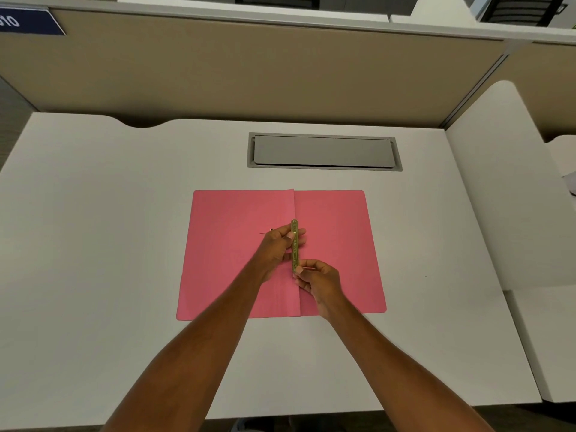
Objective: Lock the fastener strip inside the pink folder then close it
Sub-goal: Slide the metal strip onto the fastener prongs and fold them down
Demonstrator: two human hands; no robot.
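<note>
A pink folder (243,263) lies open and flat on a white desk (93,244), its two halves spread to either side of a raised centre fold that runs away from the person. Just to the right of that fold, on the right half, a gold metal fastener strip (295,244) lies lengthwise along the spine. The left hand (279,244) reaches in from the lower left and rests at the upper part of the strip, its fingers curled and closed around it, with the thumb tip pressed on the strip's left edge. A thin metal prong (265,232) pokes out sideways to the left from behind this hand. The right hand (318,279) comes in from the lower right and pinches the near end of the strip between thumb and forefinger, the other fingers curled under; another thin prong shows just above its knuckles. Both forearms are bare. Beyond the folder, set into the desk, is a grey cable hatch (324,151) with its lid down, and a tan partition (249,73) stands behind the desk.
</note>
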